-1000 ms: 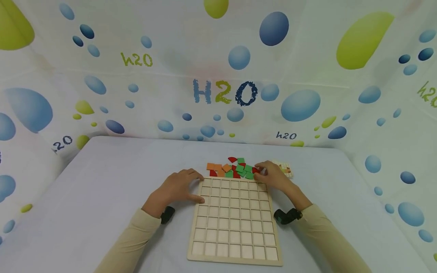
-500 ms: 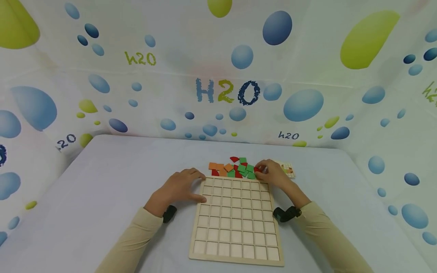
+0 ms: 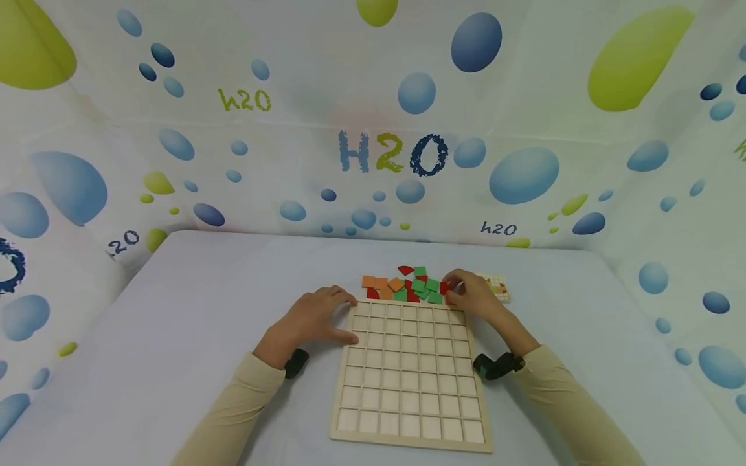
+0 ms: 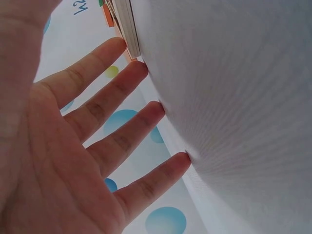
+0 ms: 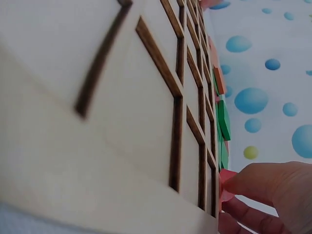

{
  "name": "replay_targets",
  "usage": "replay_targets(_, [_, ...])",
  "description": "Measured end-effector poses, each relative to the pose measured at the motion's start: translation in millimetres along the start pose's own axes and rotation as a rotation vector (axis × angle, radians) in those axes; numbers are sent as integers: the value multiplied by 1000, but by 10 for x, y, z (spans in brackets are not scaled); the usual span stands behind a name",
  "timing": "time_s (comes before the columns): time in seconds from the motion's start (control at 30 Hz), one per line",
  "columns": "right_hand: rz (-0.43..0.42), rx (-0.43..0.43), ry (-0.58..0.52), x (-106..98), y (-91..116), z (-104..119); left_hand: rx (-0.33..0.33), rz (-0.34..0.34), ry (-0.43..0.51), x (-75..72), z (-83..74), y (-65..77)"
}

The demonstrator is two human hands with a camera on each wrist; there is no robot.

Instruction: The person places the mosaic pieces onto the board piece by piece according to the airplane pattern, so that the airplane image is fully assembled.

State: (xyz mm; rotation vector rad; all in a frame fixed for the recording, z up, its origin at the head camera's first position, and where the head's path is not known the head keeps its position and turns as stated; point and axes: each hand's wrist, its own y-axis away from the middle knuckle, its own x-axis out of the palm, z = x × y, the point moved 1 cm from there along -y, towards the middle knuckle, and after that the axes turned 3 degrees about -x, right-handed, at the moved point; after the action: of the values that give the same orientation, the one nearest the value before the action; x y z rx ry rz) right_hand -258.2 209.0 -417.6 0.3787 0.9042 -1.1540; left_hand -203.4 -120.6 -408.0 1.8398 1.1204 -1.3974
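In the head view my left hand (image 3: 311, 320) lies at the far left corner of the wooden grid board (image 3: 412, 441), thumb and fingers spread along its edge. The left wrist view shows those fingers (image 4: 131, 134) straight, tips on the white cloth and near the board's corner. My right hand (image 3: 474, 299) is past the board's far right corner. It pinches a red piece (image 5: 227, 184) between thumb and fingers, seen in the right wrist view. Beside it, along the far edge, lies a loose pile of green squares (image 3: 418, 285), orange squares (image 3: 381, 283) and red quarter-round pieces (image 3: 405, 270).
A small patterned card (image 3: 498, 287) lies behind the right hand. White cloth (image 3: 233, 278) covers the table. Behind it hangs a white backdrop (image 3: 315, 77) with blue and green drops. Each wrist carries a black camera (image 3: 497, 366).
The whole head view has shifted slightly, so the scene sits a little further right. Both hands keep nearly the same place relative to the board and the pieces.
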Motion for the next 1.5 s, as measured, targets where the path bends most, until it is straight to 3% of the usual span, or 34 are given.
replay_targets(0.47, [-22, 20, 0, -21, 35, -22, -1, -9, -2, 2, -26, 34])
replay_targets(1.0, [-101, -85, -14, -20, 132, -35, 11, -24, 8, 29, 3, 40])
replay_targets(1.5, [-97, -56, -31, -68, 312, 20, -5, -17, 8, 8, 2, 36])
